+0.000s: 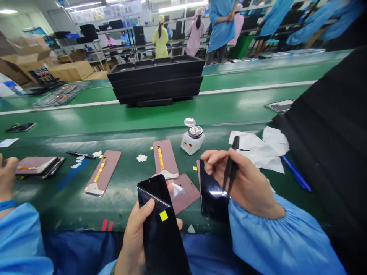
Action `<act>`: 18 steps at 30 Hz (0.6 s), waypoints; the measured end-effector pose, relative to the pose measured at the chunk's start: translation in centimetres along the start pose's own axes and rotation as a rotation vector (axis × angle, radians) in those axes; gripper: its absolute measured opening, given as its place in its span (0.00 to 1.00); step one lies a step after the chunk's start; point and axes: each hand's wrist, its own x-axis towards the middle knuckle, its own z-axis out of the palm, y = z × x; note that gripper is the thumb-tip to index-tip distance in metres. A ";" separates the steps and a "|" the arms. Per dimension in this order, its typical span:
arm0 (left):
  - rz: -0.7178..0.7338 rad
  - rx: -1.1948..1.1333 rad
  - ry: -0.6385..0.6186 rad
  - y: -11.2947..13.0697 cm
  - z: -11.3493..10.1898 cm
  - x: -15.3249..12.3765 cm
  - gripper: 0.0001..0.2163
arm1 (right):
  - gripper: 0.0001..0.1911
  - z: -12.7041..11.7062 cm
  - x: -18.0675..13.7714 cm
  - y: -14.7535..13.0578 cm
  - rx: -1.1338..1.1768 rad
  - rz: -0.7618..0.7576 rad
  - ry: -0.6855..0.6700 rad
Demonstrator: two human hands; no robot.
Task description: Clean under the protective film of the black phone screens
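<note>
My left hand (pixel 136 236) grips a black phone screen panel (pixel 163 233) that carries a small yellow sticker (pixel 163 215), thumb across its left edge. My right hand (pixel 243 183) is closed on black tweezers (pixel 231 170), their upper end pointing up and away. The fingertips of this hand touch the top of a second black screen panel (pixel 212 194) lying at the near edge of the green table (pixel 129 118). A pinkish panel with a white tab (pixel 183 193) lies between the two black screens.
Two more pinkish panels with yellow flex strips (pixel 103 172) (pixel 164 158) lie face down. A white dispenser bottle (pixel 192 139), white wipes (pixel 263 149), a blue pen (pixel 296 175) and stacked black trays (pixel 156 80) sit further out. A co-worker's hand (pixel 7 175) holds stacked panels (pixel 38 166) at left.
</note>
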 end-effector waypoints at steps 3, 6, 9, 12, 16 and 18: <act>0.005 -0.021 -0.012 0.4 -0.3 0.5 0.24 | 0.20 0.2 -0.5 0.8 0.233 0.145 0.060; 0.011 -0.069 0.016 0.4 -0.1 0.9 0.24 | 0.15 0.9 -1.6 1.8 0.355 0.262 -0.038; -0.001 -0.105 0.052 0.2 0.1 1.0 0.25 | 0.12 1.7 -2.5 2.6 0.387 0.366 -0.157; -0.012 -0.100 0.032 0.0 -0.2 0.7 0.26 | 0.12 2.2 -2.8 2.8 0.278 0.373 -0.216; 0.072 -0.075 -0.114 0.1 -0.8 -0.2 0.30 | 0.03 2.0 -3.4 1.5 -0.254 -0.150 -0.085; 0.122 -0.086 -0.171 0.0 -0.7 -0.7 0.33 | 0.13 1.6 -4.1 0.6 -0.576 -0.522 -0.079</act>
